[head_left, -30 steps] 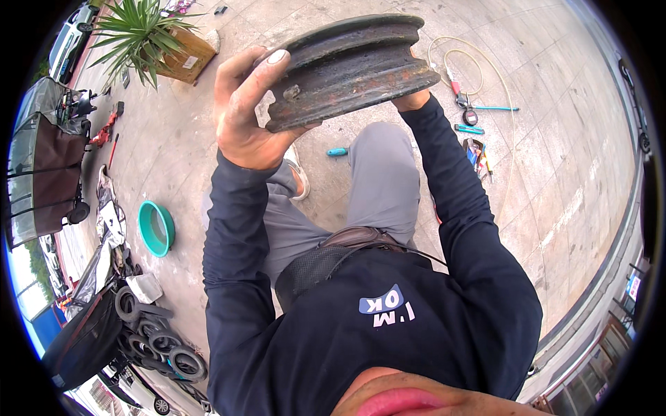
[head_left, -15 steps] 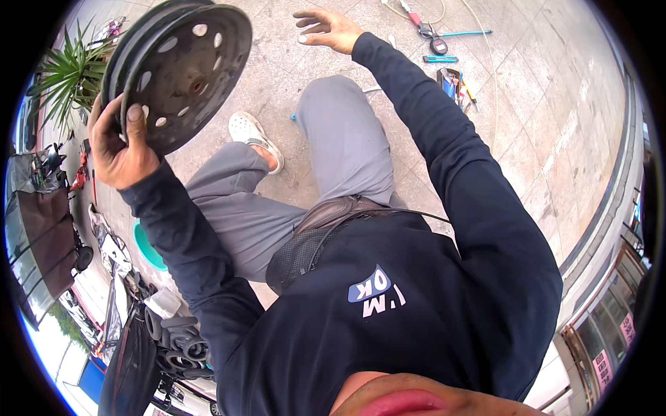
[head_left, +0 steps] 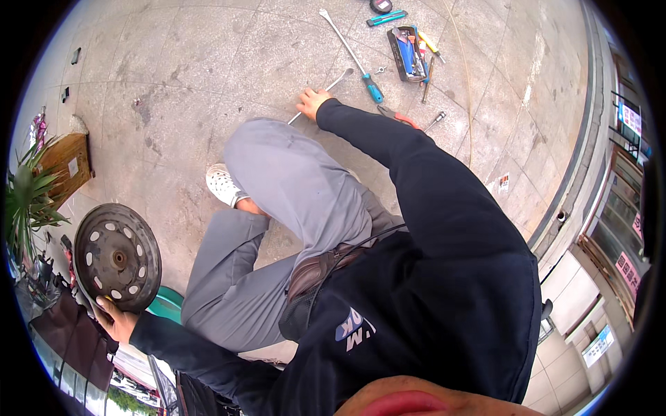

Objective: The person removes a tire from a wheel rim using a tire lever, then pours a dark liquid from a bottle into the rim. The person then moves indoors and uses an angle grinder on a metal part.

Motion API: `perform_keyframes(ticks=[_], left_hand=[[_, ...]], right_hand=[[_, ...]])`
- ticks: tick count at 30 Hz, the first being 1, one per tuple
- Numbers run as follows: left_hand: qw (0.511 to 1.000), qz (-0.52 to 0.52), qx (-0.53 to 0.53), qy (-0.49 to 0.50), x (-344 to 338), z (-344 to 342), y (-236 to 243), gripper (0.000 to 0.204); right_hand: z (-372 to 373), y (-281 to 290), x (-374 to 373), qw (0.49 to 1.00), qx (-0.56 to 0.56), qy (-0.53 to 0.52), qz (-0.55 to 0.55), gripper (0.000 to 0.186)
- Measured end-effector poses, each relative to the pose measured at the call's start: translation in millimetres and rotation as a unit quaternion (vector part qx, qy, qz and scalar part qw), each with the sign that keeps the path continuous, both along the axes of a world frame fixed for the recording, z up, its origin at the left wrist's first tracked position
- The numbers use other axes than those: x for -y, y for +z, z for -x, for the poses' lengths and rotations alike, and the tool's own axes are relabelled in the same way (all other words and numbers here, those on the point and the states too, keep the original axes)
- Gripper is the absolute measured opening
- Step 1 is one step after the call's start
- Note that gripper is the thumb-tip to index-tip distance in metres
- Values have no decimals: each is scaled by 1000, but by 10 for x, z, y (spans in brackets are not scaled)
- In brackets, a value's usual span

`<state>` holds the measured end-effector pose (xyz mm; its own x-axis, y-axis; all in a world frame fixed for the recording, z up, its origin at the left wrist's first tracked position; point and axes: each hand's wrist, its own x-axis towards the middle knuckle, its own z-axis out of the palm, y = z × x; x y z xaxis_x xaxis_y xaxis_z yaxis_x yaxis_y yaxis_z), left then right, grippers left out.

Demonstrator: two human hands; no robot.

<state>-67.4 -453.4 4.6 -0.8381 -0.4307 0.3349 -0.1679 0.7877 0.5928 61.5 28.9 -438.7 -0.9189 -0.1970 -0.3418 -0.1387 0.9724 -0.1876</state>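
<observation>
Head view, and closest in comes the dark shirt (head_left: 451, 263), then the grey trousers (head_left: 291, 159), one knee up. Out wide, the left hand (head_left: 116, 323) has the wheel (head_left: 119, 259) by its lower edge: thumb across the front, fingers mostly hidden behind, a one-handed pinch. Looks like bare metal, so I'd call it stiff, fairly heavy and hard to harm; that grimy face could be slick. Best hold? The outer edge, surely, two hands on opposite sides (the holes would take fingertips too, though they may be sharp). Peeping out past it, partly covered, the green basin (head_left: 166, 303). Across to the right hand (head_left: 316, 102), fingers curled down at the rod (head_left: 338, 81) on the ground (head_left: 180, 104); whether they've closed round it, I cannot tell. Thin, rigid, probably light: mid-shaft is the spot to grip. Further out, the pliers (head_left: 402, 118), the blue-handled driver (head_left: 350, 54) and the tray (head_left: 395, 55) of tools. Far left, the wooden planter (head_left: 64, 179).
</observation>
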Motion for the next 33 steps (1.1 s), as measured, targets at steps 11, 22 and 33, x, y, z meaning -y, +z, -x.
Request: perform_keyframes(ticks=[11,22,33], left_hand=[[918,-214,-29,-333,-1366,778,383,74],[619,-92,-112,-772,-3353,-143,4282,121],[332,-437,76,-832,-5922,-3184,6557,116]], right_hand=[[125,1943,-328,980,84,-154,90,41],[-1442,7839,-223,797,-106,-463,373,78],[-4868,10448,-1370,604,-411,-568,379,108]])
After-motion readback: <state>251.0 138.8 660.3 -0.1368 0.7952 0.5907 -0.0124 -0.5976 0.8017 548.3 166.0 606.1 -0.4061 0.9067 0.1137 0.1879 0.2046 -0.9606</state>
